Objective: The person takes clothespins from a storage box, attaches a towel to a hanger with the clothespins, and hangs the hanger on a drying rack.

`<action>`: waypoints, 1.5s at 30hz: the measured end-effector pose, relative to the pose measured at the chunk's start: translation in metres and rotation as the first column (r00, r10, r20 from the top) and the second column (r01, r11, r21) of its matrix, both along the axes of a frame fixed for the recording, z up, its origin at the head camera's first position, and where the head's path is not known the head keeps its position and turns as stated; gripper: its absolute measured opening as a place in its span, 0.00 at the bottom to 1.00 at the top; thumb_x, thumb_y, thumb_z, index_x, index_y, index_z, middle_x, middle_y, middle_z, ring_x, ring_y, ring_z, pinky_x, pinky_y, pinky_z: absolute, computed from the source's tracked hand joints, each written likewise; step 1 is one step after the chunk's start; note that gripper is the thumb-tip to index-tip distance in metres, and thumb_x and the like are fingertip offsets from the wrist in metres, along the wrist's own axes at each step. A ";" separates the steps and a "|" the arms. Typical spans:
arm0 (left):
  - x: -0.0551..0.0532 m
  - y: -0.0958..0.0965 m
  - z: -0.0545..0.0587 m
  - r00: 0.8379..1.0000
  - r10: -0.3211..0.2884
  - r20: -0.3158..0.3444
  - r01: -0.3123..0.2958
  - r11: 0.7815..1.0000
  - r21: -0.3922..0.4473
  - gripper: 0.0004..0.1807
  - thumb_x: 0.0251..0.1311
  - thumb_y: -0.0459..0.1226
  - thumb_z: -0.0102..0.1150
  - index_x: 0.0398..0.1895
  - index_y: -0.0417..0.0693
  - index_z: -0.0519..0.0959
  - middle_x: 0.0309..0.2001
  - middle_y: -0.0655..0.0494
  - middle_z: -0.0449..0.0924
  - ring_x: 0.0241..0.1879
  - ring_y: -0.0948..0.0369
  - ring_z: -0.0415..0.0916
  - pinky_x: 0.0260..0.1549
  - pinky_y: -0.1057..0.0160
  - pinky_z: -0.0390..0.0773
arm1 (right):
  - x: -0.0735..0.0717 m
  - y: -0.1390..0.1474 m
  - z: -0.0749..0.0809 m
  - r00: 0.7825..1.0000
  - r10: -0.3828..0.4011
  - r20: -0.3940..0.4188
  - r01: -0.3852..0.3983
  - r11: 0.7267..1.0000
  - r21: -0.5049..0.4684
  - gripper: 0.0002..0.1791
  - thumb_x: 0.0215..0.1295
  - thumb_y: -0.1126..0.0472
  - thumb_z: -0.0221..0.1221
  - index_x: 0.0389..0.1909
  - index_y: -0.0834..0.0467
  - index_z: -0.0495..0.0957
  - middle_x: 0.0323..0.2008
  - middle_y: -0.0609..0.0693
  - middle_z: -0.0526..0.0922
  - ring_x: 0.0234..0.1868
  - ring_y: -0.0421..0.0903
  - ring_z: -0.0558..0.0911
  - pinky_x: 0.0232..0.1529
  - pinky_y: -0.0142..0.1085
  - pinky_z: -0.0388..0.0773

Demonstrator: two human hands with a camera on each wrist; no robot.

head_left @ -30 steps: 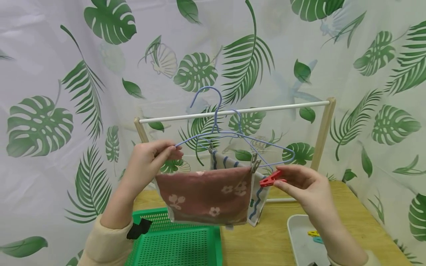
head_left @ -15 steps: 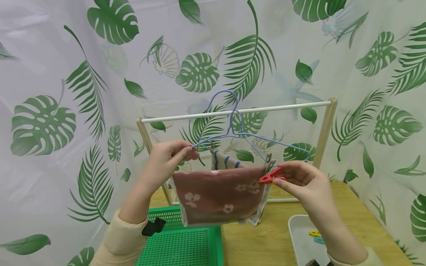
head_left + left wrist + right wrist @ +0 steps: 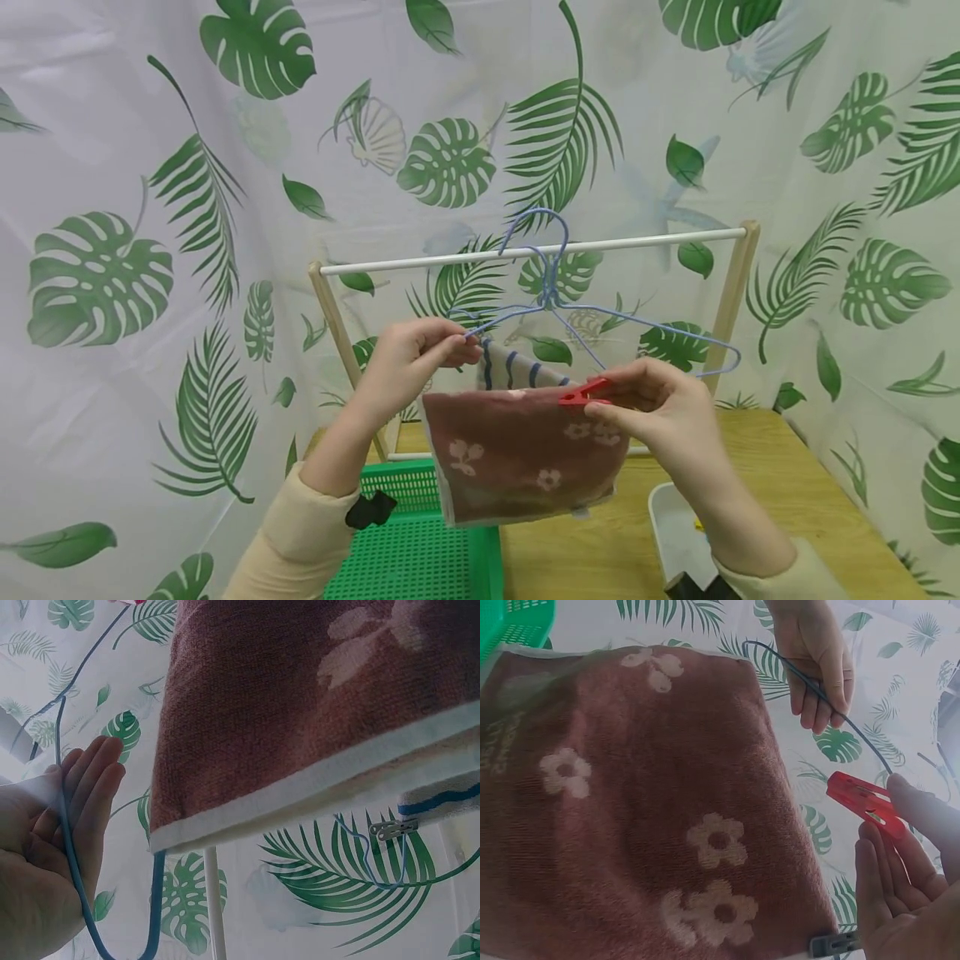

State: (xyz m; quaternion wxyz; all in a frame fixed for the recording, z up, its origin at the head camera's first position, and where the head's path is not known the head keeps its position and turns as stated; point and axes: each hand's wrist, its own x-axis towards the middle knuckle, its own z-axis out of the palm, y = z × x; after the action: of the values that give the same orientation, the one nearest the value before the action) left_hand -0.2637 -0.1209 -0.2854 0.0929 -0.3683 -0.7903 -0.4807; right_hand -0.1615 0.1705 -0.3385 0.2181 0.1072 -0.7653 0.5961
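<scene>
My left hand (image 3: pixel 412 360) pinches the left arm of a blue wire hanger (image 3: pixel 157 900) between thumb and fingers. A brownish-red towel (image 3: pixel 517 454) with pale flowers and a white border hangs from this hanger. In my right hand (image 3: pixel 663 404) is a red clothespin (image 3: pixel 576 395), pinched between thumb and fingers. It overlaps the towel's top edge in the head view; in the right wrist view it stands apart beside that edge, its jaws pointing toward the towel. A grey clip (image 3: pixel 834 943) sits at the towel's corner near my right hand.
Behind, a striped towel (image 3: pixel 517 365) hangs by a metal clip (image 3: pixel 394 829) from another blue hanger. A rack with a white rod (image 3: pixel 645 242) and wooden posts (image 3: pixel 727 308) stands on the wooden table (image 3: pixel 577 558). A green basket (image 3: pixel 491 558) is left, a white tray (image 3: pixel 660 500) right.
The left hand has carried the hanger and reddish towel to the right. The red clothespin has shifted slightly left and now overlaps the towel's upper edge in the head view.
</scene>
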 end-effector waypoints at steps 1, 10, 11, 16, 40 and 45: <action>0.000 0.001 0.000 1.000 0.003 0.001 -0.003 1.000 -0.003 0.09 0.77 0.30 0.58 0.45 0.34 0.87 0.42 0.41 0.92 0.43 0.48 0.92 0.45 0.64 0.91 | -0.002 -0.002 0.001 1.000 0.002 -0.001 -0.002 1.000 -0.001 0.17 0.58 0.70 0.77 0.47 0.68 0.84 0.38 0.38 0.92 0.38 0.38 0.92 0.41 0.29 0.89; 0.003 0.007 -0.004 1.000 0.014 0.001 -0.014 1.000 -0.022 0.09 0.77 0.31 0.58 0.47 0.36 0.88 0.42 0.42 0.93 0.44 0.50 0.92 0.44 0.63 0.91 | -0.015 -0.024 -0.001 0.998 0.047 -0.042 -0.047 0.999 0.014 0.14 0.54 0.71 0.79 0.41 0.68 0.88 0.36 0.41 0.93 0.35 0.37 0.92 0.38 0.31 0.90; 0.003 0.008 -0.004 1.000 0.013 0.000 -0.013 1.000 -0.021 0.09 0.77 0.31 0.59 0.47 0.36 0.88 0.43 0.42 0.93 0.44 0.50 0.92 0.44 0.63 0.91 | -0.016 -0.027 -0.001 0.997 0.050 -0.052 -0.049 0.999 0.021 0.14 0.54 0.71 0.79 0.41 0.67 0.88 0.35 0.45 0.93 0.34 0.36 0.92 0.38 0.31 0.90; 0.002 0.010 -0.005 1.000 -0.016 0.022 0.016 1.000 0.000 0.09 0.77 0.31 0.58 0.47 0.35 0.87 0.44 0.41 0.92 0.46 0.48 0.92 0.46 0.63 0.91 | -0.025 -0.039 0.001 0.991 0.079 -0.110 -0.074 0.996 0.046 0.12 0.51 0.74 0.78 0.37 0.67 0.89 0.38 0.64 0.92 0.33 0.34 0.92 0.36 0.30 0.90; -0.001 0.022 -0.003 0.974 -0.146 0.172 0.145 0.989 0.019 0.12 0.78 0.26 0.53 0.54 0.27 0.82 0.50 0.31 0.89 0.50 0.41 0.90 0.49 0.58 0.91 | -0.042 -0.075 -0.003 0.936 0.164 -0.313 -0.108 0.976 0.187 0.08 0.55 0.75 0.76 0.35 0.62 0.92 0.34 0.55 0.93 0.35 0.34 0.89 0.37 0.28 0.89; -0.003 0.024 -0.004 0.973 -0.158 0.168 0.157 0.987 0.020 0.12 0.78 0.26 0.53 0.55 0.27 0.82 0.50 0.31 0.89 0.50 0.41 0.90 0.49 0.57 0.91 | -0.047 -0.080 -0.002 0.903 0.166 -0.396 -0.067 0.965 0.252 0.09 0.54 0.75 0.76 0.35 0.62 0.92 0.34 0.54 0.93 0.37 0.42 0.91 0.38 0.27 0.89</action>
State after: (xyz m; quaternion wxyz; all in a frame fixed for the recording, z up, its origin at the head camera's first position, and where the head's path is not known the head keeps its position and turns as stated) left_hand -0.2666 -0.0966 -0.2893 -0.0119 -0.3872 -0.7620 -0.5189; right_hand -0.2081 0.0905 -0.3409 0.3251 0.3016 -0.7582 0.4780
